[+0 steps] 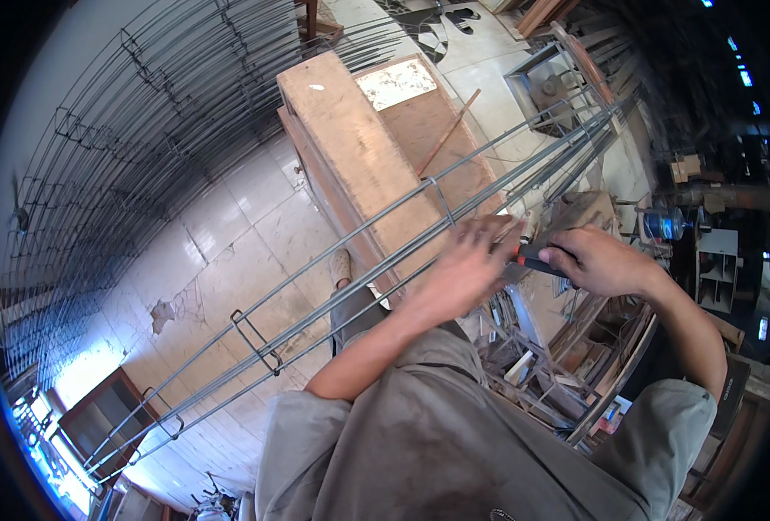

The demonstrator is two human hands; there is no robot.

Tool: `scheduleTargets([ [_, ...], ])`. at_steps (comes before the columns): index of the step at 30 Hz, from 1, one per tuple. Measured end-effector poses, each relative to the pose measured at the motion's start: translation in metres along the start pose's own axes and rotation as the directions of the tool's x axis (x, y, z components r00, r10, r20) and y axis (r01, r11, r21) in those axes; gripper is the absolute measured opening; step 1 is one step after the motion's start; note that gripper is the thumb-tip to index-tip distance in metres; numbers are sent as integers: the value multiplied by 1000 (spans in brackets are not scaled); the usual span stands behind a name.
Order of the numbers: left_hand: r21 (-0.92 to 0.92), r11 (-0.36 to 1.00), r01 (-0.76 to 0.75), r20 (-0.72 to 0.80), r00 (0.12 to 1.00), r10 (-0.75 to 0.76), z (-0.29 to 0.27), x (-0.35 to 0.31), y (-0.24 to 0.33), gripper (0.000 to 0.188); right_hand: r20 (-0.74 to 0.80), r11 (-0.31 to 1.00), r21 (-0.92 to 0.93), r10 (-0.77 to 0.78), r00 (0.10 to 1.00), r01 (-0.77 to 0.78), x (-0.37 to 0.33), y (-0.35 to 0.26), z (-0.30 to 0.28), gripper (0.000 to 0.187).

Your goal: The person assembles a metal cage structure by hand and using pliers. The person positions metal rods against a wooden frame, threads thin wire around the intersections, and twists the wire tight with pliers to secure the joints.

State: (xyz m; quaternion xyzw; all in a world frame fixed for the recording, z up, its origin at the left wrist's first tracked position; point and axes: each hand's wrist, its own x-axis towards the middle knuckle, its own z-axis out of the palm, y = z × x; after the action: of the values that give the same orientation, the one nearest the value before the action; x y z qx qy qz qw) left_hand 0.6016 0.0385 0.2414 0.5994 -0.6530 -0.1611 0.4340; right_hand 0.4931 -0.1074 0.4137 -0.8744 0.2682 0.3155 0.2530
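Observation:
A long, narrow cage of steel reinforcing bars [315,313] runs diagonally across in front of me, with bent wire stirrups [441,201] around its rods. My left hand [470,259] is at the cage's near side, right of its middle; motion smears its fingers, so I cannot tell what they hold. My right hand [600,260] is closed around the dark handle of a tool [541,259] with an orange-red part. The tool points toward my left hand, and its working end is hidden or blurred.
A worn wooden cabinet [342,130] stands under and beyond the cage. Many more bar cages [168,113] are stacked at far left. Scrap wood and metal pieces [541,365] lie in a pile at my right. The tiled floor [220,260] has a broken patch.

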Motion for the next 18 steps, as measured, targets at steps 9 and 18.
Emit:
scheduleTargets([
  [9, -217, 976, -15, -223, 974, -35, 51, 24, 7, 44, -114, 831, -554, -128, 985, 44, -20, -20, 11, 31],
  [18, -352, 921, 169, 23, 985, -172, 31, 30, 1, 62, -90, 162, -987, -551, 830, 0, -30, 11, 31, 63],
])
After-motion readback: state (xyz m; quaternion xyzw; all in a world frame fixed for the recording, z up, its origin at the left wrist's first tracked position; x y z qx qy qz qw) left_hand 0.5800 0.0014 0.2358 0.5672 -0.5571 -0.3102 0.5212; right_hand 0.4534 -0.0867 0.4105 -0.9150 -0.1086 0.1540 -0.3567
